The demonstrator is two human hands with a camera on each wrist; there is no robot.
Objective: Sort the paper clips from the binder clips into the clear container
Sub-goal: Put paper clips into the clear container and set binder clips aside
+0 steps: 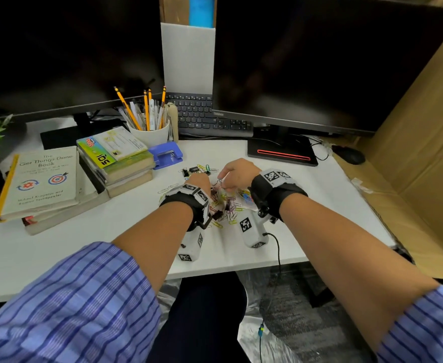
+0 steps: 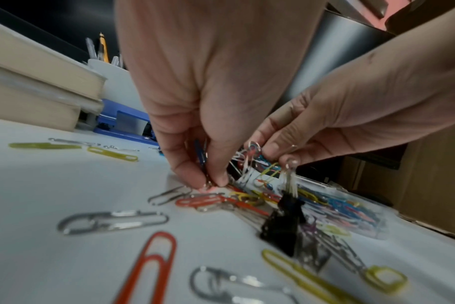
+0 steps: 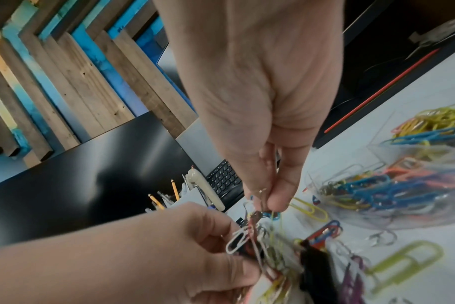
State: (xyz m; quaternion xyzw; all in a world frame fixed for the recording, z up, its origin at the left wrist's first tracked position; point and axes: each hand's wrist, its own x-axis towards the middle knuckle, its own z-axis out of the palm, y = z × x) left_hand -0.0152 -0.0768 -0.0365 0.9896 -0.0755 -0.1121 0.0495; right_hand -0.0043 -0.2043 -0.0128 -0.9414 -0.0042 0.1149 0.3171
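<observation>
A tangle of coloured paper clips [image 1: 224, 205] and black binder clips lies mid-desk. My left hand [image 2: 208, 182] pinches a few paper clips at the pile, a blue one [image 2: 201, 156] standing up between the fingers. My right hand [image 2: 278, 157] pinches the top of a bunch of hooked-together clips [image 3: 257, 230]. Below it a black binder clip [image 2: 283, 222] hangs in the tangle by its wire handles. In the right wrist view my left hand [image 3: 242, 246] grips that same bunch from below. The clear container [image 3: 403, 185] holds many coloured paper clips just right of the pile.
Loose paper clips [image 2: 112, 222] lie scattered on the white desk [image 1: 306, 200], with more binder clips [image 1: 192, 170] behind the pile. A blue hole punch [image 1: 166, 154], stacked books [image 1: 115, 158] and a pencil cup [image 1: 152, 132] stand at left, monitors and a keyboard [image 1: 207, 116] behind.
</observation>
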